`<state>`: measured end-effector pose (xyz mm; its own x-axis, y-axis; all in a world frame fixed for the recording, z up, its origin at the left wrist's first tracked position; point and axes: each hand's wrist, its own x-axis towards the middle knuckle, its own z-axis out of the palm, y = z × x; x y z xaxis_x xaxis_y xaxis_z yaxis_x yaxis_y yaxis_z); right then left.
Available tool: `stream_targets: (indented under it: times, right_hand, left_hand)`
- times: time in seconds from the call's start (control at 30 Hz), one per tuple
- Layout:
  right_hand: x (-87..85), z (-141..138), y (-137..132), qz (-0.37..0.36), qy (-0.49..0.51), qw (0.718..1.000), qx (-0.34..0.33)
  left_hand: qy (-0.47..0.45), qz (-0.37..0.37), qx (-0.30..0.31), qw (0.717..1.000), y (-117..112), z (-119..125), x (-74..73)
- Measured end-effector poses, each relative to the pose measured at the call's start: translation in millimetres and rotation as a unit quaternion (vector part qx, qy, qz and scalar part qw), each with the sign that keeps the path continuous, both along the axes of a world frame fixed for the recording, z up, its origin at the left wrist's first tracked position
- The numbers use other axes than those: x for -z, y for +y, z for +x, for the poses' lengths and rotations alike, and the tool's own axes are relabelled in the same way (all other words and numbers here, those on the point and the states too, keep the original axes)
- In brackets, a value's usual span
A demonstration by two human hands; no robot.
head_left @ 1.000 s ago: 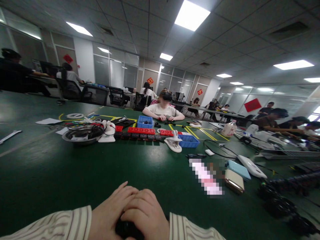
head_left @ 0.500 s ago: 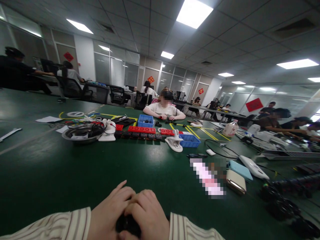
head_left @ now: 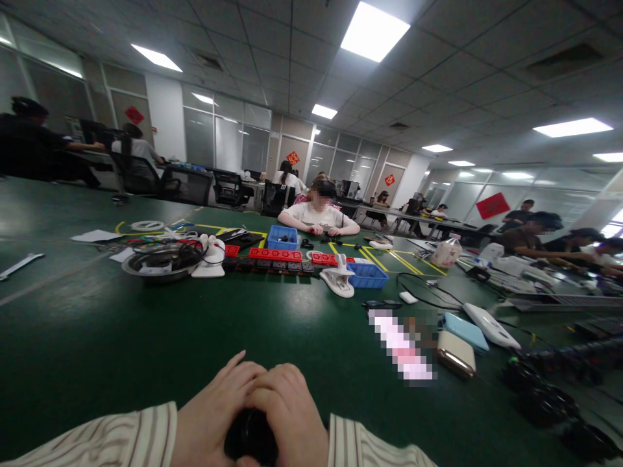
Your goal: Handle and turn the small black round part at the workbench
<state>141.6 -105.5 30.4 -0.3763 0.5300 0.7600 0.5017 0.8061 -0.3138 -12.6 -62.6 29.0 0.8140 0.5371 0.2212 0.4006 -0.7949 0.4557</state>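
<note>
At the bottom edge of the head view, my left hand (head_left: 211,415) and my right hand (head_left: 289,415) are pressed together over a small black object (head_left: 249,433) on the green table (head_left: 146,337). Both hands curl around it, fingers closed, and most of the object is hidden between them. Striped sleeves cover both wrists.
Farther off lie a metal bowl of cables (head_left: 160,261), red and black blocks (head_left: 277,257), two blue bins (head_left: 368,275), a white clamp (head_left: 337,279), phones and a power bank (head_left: 456,353). A person (head_left: 318,214) sits across the table; others work at right and left.
The view shifted slightly. My fingers moved a little around the black object; the hands stay in the same spot.
</note>
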Motion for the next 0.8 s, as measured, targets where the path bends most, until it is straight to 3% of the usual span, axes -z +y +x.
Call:
stream_targets:
  times: [0.1, 0.23, 0.37, 0.6, 0.7, 0.8]
  right_hand:
    - [6.7, -2, -1, -0.04, 0.023, 0.997, 0.054]
    - [15.5, -4, 3, -0.023, 0.01, 0.996, 0.087]
    - [16.5, -1, 7, -0.013, -0.056, 0.998, 0.021]
    - [16.0, 5, 16, 0.05, -0.123, 0.986, -0.101]
    - [12.9, 3, 14, 0.062, -0.105, 0.987, -0.107]
    - [4.6, 0, 7, 0.043, -0.035, 0.996, -0.064]
  left_hand:
    - [-0.012, 0.004, -0.019, 1.0, -5, 1, -0.7]
    - [0.004, -0.01, -0.022, 1.0, -4, 2, 1.5]
    - [0.019, -0.028, -0.008, 0.999, 1, 4, 0.0]
    - [0.025, -0.066, 0.076, 0.995, 11, 1, -3.2]
    - [0.012, -0.044, 0.069, 0.997, 11, 1, 0.4]
    - [0.0, -0.022, 0.042, 0.999, 7, 0, 3.0]
